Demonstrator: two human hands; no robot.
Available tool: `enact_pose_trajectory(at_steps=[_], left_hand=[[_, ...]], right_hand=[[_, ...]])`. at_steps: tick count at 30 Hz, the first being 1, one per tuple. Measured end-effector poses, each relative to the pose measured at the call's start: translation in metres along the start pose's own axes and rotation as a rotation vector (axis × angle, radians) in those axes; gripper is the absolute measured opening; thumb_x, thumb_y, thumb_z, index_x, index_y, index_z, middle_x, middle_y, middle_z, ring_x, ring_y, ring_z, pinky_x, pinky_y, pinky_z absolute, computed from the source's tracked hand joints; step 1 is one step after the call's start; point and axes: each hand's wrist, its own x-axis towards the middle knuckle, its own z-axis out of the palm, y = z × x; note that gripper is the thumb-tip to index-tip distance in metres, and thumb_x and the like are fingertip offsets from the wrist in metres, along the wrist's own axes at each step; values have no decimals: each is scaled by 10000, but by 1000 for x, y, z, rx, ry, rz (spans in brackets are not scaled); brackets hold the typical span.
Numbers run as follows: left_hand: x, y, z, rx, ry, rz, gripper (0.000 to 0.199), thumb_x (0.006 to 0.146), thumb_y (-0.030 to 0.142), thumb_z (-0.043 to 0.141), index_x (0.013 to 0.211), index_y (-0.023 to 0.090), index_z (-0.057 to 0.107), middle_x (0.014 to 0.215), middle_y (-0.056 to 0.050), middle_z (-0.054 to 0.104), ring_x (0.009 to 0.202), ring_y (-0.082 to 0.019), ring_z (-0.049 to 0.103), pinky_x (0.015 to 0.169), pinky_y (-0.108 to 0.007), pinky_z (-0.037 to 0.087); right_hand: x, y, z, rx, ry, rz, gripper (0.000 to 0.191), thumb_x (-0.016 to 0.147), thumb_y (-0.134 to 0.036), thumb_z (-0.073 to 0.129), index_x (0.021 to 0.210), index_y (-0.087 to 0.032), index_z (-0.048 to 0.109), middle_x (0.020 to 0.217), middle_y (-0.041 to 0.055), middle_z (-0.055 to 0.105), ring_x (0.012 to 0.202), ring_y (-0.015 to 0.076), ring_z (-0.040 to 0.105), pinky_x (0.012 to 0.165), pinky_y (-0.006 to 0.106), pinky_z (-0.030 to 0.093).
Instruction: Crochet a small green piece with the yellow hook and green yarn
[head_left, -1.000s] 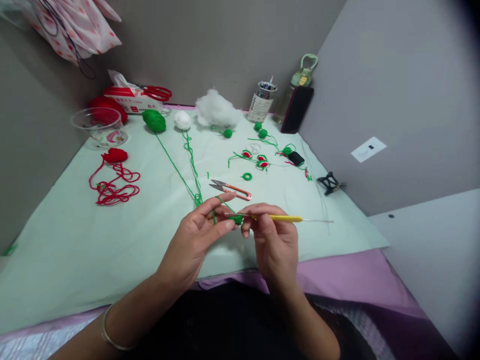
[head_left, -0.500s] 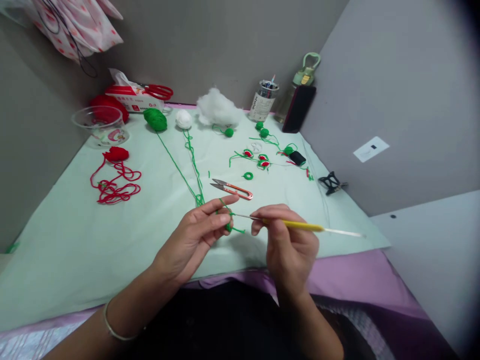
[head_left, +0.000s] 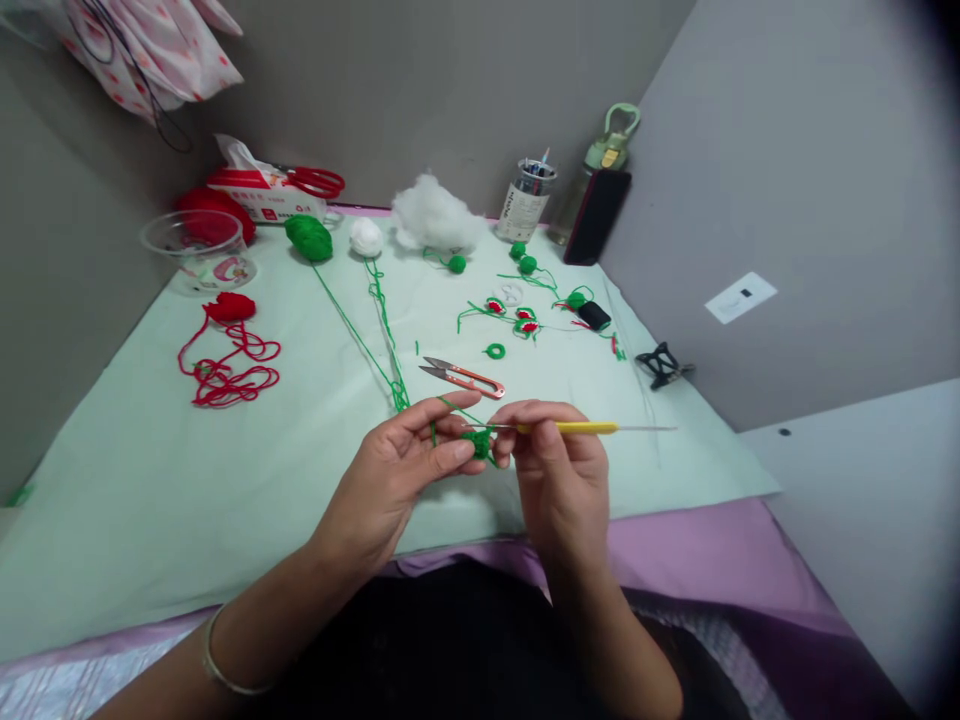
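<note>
Between thumb and fingers my left hand [head_left: 401,465] pinches a small green crochet piece [head_left: 480,443], with green yarn running over its raised index finger. My right hand [head_left: 562,470] is closed on a crochet hook [head_left: 577,428] with a yellow handle, held almost level. The hook's thin metal tip lies at the top edge of the green piece, and yarn stretches across to it. My right fingertips are close beside the work; whether they touch it I cannot tell. Just beyond my hands lie orange thread snips [head_left: 461,377], blades apart, and a small green ring [head_left: 495,351].
At the back stand a green yarn ball [head_left: 309,238], a white yarn ball [head_left: 367,238], white stuffing [head_left: 435,215], a pen jar [head_left: 525,203] and a phone [head_left: 598,217] against a bottle. Red yarn [head_left: 232,370] lies tangled on the left, near a clear tub [head_left: 195,250].
My right hand has moved left, bringing the hook up against the green piece. The piece has turned, showing more of itself above my left thumb, and the hook is now more level.
</note>
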Motion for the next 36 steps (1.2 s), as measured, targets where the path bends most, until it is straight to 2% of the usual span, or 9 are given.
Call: enact_pose_trajectory(at_steps=[7, 13, 21, 26, 29, 33, 36], left_hand=[[-1, 3, -3, 38, 11, 28, 283, 787, 227, 829, 1069, 246, 819, 888, -13, 605, 859, -132, 611, 779, -235, 588], [-2, 0, -5, 107, 19, 75, 298, 790, 249, 826, 1088, 249, 815, 867, -16, 617, 842, -141, 610, 766, -249, 594], [-2, -3, -8, 190, 26, 167, 277, 814, 245, 812, 1086, 295, 812, 888, -5, 646, 860, -130, 605, 780, -228, 592], [-4, 0, -4, 297, 106, 227, 233, 795, 230, 821, 1025, 269, 824, 912, -21, 692, 817, -150, 659, 780, -272, 602], [-5, 3, -1, 371, 151, 287, 201, 775, 208, 825, 971, 257, 831, 922, -27, 697, 818, -163, 681, 775, -283, 608], [-5, 2, -3, 447, 197, 322, 193, 789, 227, 822, 977, 267, 830, 893, -21, 700, 850, -165, 685, 802, -269, 600], [-4, 1, -4, 481, 231, 366, 196, 802, 227, 818, 993, 273, 825, 889, -19, 706, 871, -167, 686, 838, -271, 589]], right_hand=[[1, -3, 0, 61, -14, 28, 188, 1013, -325, 566, 934, -233, 710, 889, 21, 737, 648, 112, 635, 615, 261, 540], [-2, -7, -3, -26, -50, -32, 200, 1032, -294, 534, 974, -238, 717, 922, 23, 725, 700, 127, 647, 647, 286, 546], [-5, -11, -1, -224, -53, -185, 224, 1033, -217, 515, 1007, -240, 736, 931, 35, 712, 719, 143, 635, 666, 332, 530], [-6, -16, -1, -326, -105, -253, 237, 1024, -173, 502, 1047, -245, 727, 946, 46, 718, 773, 169, 667, 667, 350, 558], [-8, -17, -3, -418, -149, -309, 243, 1016, -150, 499, 1066, -248, 716, 918, 47, 724, 861, 198, 693, 736, 378, 579], [-12, -13, -3, -628, -215, -456, 252, 989, -126, 539, 1135, -252, 702, 1047, 85, 730, 954, 209, 701, 797, 382, 587], [-16, -8, -1, -639, -200, -506, 292, 980, -115, 545, 1179, -266, 695, 1104, 97, 723, 970, 212, 704, 784, 377, 590]])
